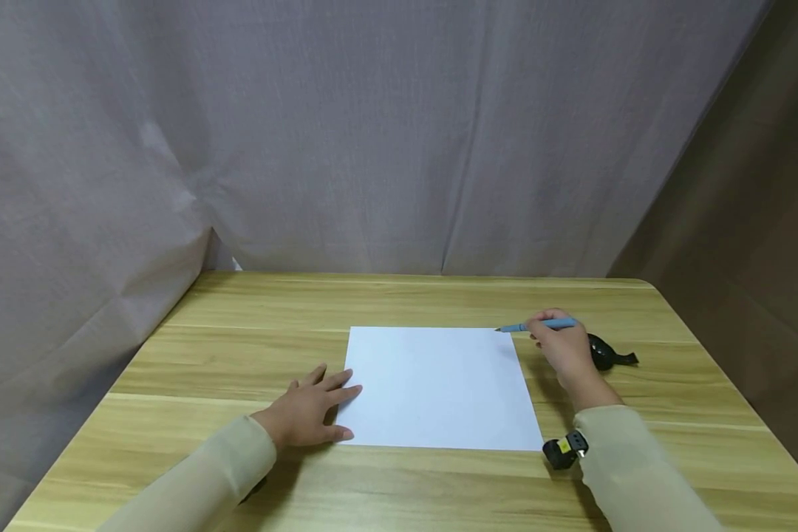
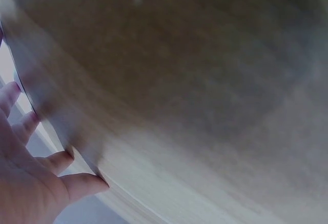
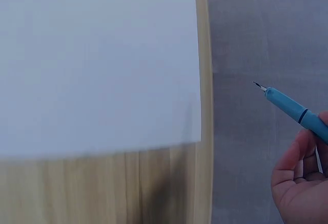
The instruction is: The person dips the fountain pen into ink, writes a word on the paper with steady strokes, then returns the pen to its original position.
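A blank white sheet of paper (image 1: 439,388) lies on the wooden table. My left hand (image 1: 309,410) rests at its left edge, fingers spread, with several fingertips on the paper. The left wrist view shows those spread fingers (image 2: 84,185) along the paper's edge. In my right hand (image 1: 561,347) I hold a light blue pen (image 3: 287,105), which looks like a fountain pen with its nib bared. The nib points left, over or near the sheet's far right corner; whether it touches cannot be told. The right wrist view shows the curled fingers (image 3: 292,167) at the pen's barrel.
Just right of my right hand lies a glossy black rounded object (image 1: 601,353) with a narrow flared tail, partly hidden by the hand. The wood-grain table (image 1: 439,488) ends at a grey cloth (image 1: 372,148) behind it. A small black device (image 1: 565,449) is on my right sleeve.
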Available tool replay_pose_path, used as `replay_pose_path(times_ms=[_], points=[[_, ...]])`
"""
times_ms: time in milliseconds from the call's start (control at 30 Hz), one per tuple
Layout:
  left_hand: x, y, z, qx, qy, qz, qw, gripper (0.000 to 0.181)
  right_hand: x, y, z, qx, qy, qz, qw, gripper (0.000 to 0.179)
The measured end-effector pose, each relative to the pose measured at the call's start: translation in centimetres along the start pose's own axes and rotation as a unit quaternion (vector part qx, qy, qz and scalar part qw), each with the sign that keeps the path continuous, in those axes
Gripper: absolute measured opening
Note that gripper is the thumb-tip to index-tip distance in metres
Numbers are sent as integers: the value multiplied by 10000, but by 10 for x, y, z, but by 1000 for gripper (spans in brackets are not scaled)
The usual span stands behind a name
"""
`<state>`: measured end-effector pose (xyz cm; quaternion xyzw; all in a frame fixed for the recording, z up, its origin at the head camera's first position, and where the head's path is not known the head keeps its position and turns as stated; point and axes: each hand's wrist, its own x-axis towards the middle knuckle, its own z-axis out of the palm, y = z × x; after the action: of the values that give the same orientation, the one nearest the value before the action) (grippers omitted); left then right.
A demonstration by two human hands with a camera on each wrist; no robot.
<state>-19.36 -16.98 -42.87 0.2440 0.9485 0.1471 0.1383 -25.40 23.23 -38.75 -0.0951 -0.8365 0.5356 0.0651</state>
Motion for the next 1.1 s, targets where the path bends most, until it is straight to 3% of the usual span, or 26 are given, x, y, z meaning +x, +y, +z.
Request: replay_pose_path(times_ms=[367, 1100], points=[[4, 1, 0, 107, 10, 82, 9999, 72, -2, -9, 18, 108, -99, 88, 9999, 26], [2, 10, -4, 69, -12, 66, 10000, 73, -4, -17, 49, 234, -285, -103, 9993, 18]])
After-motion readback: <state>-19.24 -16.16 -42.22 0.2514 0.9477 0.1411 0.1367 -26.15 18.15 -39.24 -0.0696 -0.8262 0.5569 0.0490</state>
